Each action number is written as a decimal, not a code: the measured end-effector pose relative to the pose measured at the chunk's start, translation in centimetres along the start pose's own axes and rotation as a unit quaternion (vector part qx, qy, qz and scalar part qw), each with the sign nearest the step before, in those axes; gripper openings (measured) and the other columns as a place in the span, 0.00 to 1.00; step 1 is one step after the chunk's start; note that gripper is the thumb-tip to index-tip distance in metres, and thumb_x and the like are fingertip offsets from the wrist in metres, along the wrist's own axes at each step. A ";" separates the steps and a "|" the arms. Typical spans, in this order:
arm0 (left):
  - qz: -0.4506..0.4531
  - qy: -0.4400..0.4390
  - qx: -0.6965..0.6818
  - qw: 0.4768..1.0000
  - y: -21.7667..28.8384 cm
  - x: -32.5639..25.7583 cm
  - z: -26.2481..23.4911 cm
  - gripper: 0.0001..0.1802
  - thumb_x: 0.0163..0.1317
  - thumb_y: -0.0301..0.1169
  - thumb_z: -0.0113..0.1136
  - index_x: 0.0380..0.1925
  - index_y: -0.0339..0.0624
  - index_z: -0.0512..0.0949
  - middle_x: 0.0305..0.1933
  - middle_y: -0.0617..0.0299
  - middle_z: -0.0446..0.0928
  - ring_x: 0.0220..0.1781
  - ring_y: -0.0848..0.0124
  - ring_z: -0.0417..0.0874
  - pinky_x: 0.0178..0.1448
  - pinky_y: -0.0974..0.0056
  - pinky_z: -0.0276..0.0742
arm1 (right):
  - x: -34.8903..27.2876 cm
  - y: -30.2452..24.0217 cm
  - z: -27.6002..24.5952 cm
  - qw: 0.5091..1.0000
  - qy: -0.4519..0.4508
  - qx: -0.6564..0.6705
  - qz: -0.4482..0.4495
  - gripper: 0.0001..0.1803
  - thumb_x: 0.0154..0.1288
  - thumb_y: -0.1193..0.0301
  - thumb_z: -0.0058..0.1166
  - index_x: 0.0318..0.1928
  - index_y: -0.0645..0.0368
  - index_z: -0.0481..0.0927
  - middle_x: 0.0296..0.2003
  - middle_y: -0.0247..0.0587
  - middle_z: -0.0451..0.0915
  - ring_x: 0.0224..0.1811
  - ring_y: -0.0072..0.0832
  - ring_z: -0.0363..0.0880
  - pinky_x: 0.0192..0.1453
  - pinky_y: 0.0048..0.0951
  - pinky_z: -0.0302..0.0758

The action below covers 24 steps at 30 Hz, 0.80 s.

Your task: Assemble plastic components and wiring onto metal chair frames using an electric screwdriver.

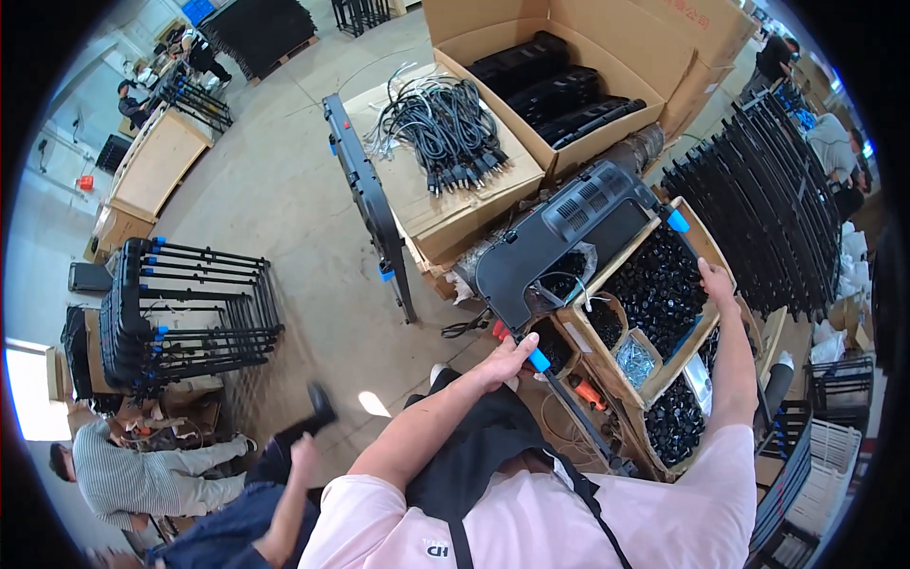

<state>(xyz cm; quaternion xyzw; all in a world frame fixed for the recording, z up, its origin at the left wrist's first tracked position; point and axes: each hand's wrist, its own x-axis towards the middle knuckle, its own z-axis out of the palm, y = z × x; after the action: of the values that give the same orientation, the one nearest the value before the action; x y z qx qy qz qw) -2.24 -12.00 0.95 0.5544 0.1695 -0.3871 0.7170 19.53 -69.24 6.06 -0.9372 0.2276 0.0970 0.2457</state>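
Observation:
A black plastic frame (542, 248) with a vented housing lies tilted in front of me, its near leg (580, 417) pointing back toward my body. My left hand (509, 363) is closed round that leg beside a blue sleeve (538, 359); a small red piece (500, 330) shows by its fingers. Over at the right, my right hand (718, 283) is at the edge of a cardboard bin of small black plastic parts (654, 280). Its fingers are curled together, and whatever they may hold is too small to make out. A second blue sleeve (678, 220) is on the frame's far corner.
Bundled black cables (445, 133) lie on a carton, beside an open box of black housings (559, 95). Silver screws (635, 362) and an orange-handled tool (586, 391) are near the bins. Stacked black frames (758, 209) stand right. Co-workers (142, 469) are at lower left.

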 end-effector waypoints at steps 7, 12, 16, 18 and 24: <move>0.053 -0.075 -0.121 0.988 -2.7 0.1 -1.3 0.40 0.77 0.60 0.56 0.74 0.45 0.58 0.66 0.49 0.80 0.59 0.56 0.87 0.66 0.47 0.85 | -9.7 -8.1 -7.3 0.987 0.047 0.096 -0.117 0.32 0.81 0.46 0.53 0.50 0.67 0.87 0.35 0.44 0.88 0.39 0.27 0.81 0.48 0.38 0.78; 0.048 -0.126 -0.182 0.974 -4.4 1.1 -0.8 0.32 0.80 0.57 0.53 0.70 0.46 0.67 0.67 0.55 0.79 0.67 0.61 0.82 0.71 0.47 0.81 | -21.0 -12.2 -14.3 0.971 0.166 -0.033 -0.166 0.29 0.83 0.49 0.50 0.53 0.67 0.84 0.36 0.50 0.85 0.38 0.29 0.80 0.48 0.37 0.77; 0.052 -0.127 -0.241 0.961 -6.6 1.3 -1.8 0.27 0.80 0.56 0.54 0.63 0.47 0.76 0.58 0.59 0.83 0.59 0.62 0.86 0.66 0.48 0.83 | -32.3 -19.1 -15.7 0.952 0.195 -0.101 -0.212 0.24 0.83 0.54 0.51 0.53 0.64 0.84 0.36 0.57 0.84 0.39 0.44 0.85 0.47 0.42 0.77; 0.038 -0.127 -0.236 0.963 -6.1 1.3 -1.7 0.26 0.80 0.54 0.55 0.62 0.47 0.76 0.57 0.59 0.84 0.58 0.62 0.87 0.66 0.47 0.84 | -35.9 -20.5 -15.7 0.941 0.213 -0.108 -0.238 0.23 0.83 0.55 0.51 0.53 0.65 0.83 0.35 0.58 0.84 0.38 0.47 0.84 0.45 0.43 0.77; -0.063 -0.123 -0.321 0.937 -3.9 0.6 -1.4 0.18 0.83 0.44 0.55 0.62 0.48 0.76 0.62 0.56 0.84 0.63 0.60 0.86 0.69 0.49 0.84 | -42.9 -23.4 -15.4 0.941 0.202 -0.132 -0.238 0.20 0.84 0.60 0.50 0.57 0.66 0.80 0.31 0.54 0.80 0.33 0.38 0.78 0.39 0.43 0.71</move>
<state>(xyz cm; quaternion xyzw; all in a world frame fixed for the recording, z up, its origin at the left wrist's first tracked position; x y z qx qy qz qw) -4.53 -11.27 -2.46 0.2313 0.2294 -0.4215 0.8463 -5.96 -42.66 41.68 -0.9880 0.0282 -0.1264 0.0842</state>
